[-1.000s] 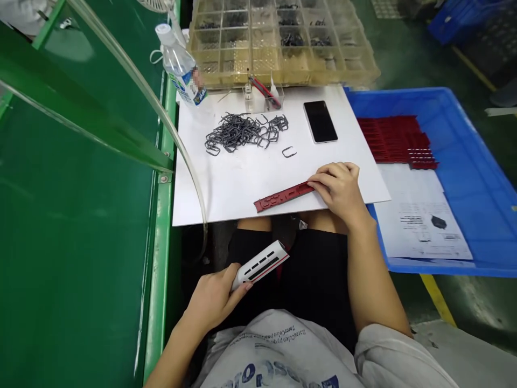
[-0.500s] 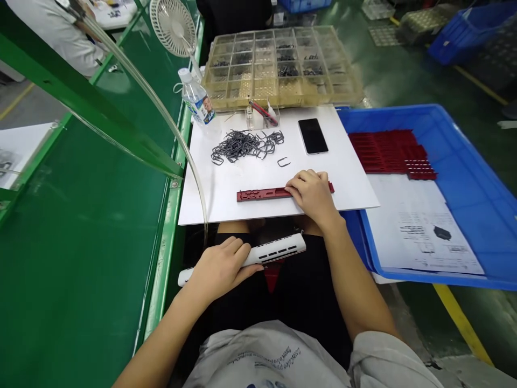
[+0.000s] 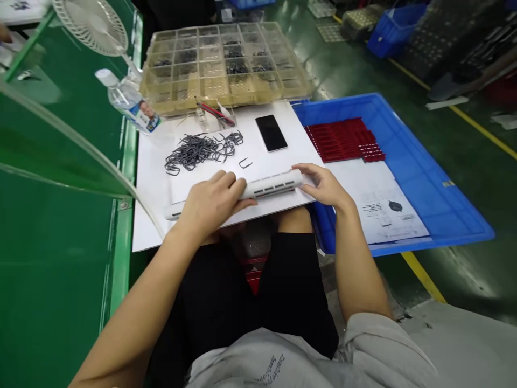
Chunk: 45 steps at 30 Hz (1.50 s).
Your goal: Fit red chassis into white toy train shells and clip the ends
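A long white slotted plastic bar [image 3: 272,184] lies across the near part of the white board [image 3: 155,229]. My left hand [image 3: 216,202] is wrapped around its left half, palm down. At the other end my right hand [image 3: 323,184] has its fingers and thumb on the bar's tip. The dark red strip seen earlier is hidden now, and I cannot tell whether it lies under the bar. Beyond the hands sit a heap of dark grey U-shaped clips [image 3: 194,152] and one loose U-shaped clip [image 3: 245,163]. A black phone [image 3: 271,133] rests to their right.
A blue bin [image 3: 428,178] on the right holds stacked dark red strips [image 3: 343,137] and printed sheets [image 3: 374,199]. Behind the clips stand a compartment box [image 3: 226,99], a small tool holder [image 3: 208,121], a water bottle [image 3: 131,105] and a fan [image 3: 95,24]. A clear tube [image 3: 81,140] crosses the left side.
My left hand has raised the white bar from above my lap onto the board. My right hand has moved from the red strip to the bar's right end. The camera view has shifted right.
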Tool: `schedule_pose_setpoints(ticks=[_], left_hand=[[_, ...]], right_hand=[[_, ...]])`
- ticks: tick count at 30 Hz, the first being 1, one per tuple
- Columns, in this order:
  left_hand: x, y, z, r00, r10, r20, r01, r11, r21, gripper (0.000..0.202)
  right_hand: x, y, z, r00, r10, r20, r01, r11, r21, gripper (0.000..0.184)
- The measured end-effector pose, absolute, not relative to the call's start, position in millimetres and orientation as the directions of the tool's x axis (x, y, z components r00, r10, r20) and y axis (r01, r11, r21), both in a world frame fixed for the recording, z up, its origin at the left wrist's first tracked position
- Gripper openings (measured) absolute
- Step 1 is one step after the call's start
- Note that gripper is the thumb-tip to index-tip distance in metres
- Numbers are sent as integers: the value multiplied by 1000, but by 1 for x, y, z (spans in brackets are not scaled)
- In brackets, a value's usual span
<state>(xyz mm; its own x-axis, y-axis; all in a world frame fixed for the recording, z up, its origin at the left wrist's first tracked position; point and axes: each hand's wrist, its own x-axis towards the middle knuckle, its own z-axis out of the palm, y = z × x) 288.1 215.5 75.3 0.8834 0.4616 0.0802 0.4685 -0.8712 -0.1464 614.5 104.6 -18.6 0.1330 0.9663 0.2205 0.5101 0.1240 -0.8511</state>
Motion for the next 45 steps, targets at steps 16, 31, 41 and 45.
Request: schedule_pose_setpoints(ticks=[16, 31, 41, 45], left_hand=[[315, 246, 39, 900, 437, 6, 432, -887, -164, 57], [312, 250, 34, 933, 340, 116, 356, -915, -189, 66], [308, 251, 35, 917, 392, 77, 400, -901, -171, 66], [311, 252, 34, 917, 391, 74, 398, -908, -131, 65]], right_hand=[[607, 107, -23, 175, 970, 167, 501, 58, -863, 56], [610, 109, -30, 185, 963, 197, 453, 94, -886, 52], [609, 108, -29, 187, 962, 198, 432, 101, -896, 51], [609, 108, -29, 197, 962, 190, 427, 90, -900, 51]])
